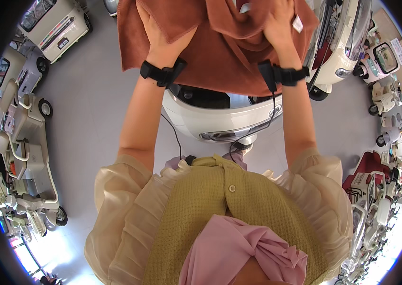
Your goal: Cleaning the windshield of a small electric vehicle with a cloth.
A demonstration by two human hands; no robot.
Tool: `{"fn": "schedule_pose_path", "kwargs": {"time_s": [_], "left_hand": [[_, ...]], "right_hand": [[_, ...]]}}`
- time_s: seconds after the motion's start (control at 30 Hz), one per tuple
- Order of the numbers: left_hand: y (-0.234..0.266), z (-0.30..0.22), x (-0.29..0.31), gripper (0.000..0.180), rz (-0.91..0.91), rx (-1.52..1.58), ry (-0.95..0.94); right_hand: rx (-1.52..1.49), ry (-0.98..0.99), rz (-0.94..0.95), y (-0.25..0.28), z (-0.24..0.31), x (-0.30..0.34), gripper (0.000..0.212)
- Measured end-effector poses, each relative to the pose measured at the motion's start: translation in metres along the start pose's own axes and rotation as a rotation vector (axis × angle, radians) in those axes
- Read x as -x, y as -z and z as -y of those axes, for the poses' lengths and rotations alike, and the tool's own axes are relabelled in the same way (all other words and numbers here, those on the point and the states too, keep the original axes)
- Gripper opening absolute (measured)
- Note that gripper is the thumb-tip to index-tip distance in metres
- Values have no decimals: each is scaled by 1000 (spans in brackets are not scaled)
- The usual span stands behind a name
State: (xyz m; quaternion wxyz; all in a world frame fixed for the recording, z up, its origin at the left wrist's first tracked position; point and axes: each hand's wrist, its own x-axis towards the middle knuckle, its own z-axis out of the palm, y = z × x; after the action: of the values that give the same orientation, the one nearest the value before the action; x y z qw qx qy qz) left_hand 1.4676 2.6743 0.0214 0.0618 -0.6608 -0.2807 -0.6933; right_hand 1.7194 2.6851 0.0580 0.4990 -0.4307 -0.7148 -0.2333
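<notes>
A rust-brown cloth (210,66) with stitched edges is spread and bunched over the near end of a small cream vehicle (186,118). My left hand (159,40) grips the cloth on its left side, and a fold covers part of the fingers. On the right, my right hand (278,26) holds a bunched part of the same cloth, its fingertips partly lost in the folds. A small white tag (297,23) shows beside that hand. Below the cloth's lower edge, the vehicle's dark glass and rounded cream body are visible.
Another cream vehicle (341,61) stands close on the right. Small vehicles (58,28) and scooters (32,147) line the left side, with more scooters (383,99) along the right. Black cables (273,109) hang from the bands on my wrists. Grey floor (87,99) lies between.
</notes>
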Motion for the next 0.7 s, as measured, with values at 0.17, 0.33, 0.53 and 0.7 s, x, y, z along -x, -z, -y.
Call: {"fn": "schedule_pose_path", "kwargs": {"time_s": [0.17, 0.33, 0.53, 0.7], "left_hand": [[0, -1, 18, 65, 16, -90, -44], [20, 1, 59, 73, 188, -173, 59], [53, -10, 160, 78, 468, -190, 361], [71, -23, 195, 75, 536, -117, 589]], "right_hand": [[-461, 129, 195, -5, 57, 7, 52], [-527, 110, 39, -6, 71, 66, 52], [-10, -89, 323, 3, 87, 158, 65], [-143, -241, 463, 19, 79, 222, 65]]}}
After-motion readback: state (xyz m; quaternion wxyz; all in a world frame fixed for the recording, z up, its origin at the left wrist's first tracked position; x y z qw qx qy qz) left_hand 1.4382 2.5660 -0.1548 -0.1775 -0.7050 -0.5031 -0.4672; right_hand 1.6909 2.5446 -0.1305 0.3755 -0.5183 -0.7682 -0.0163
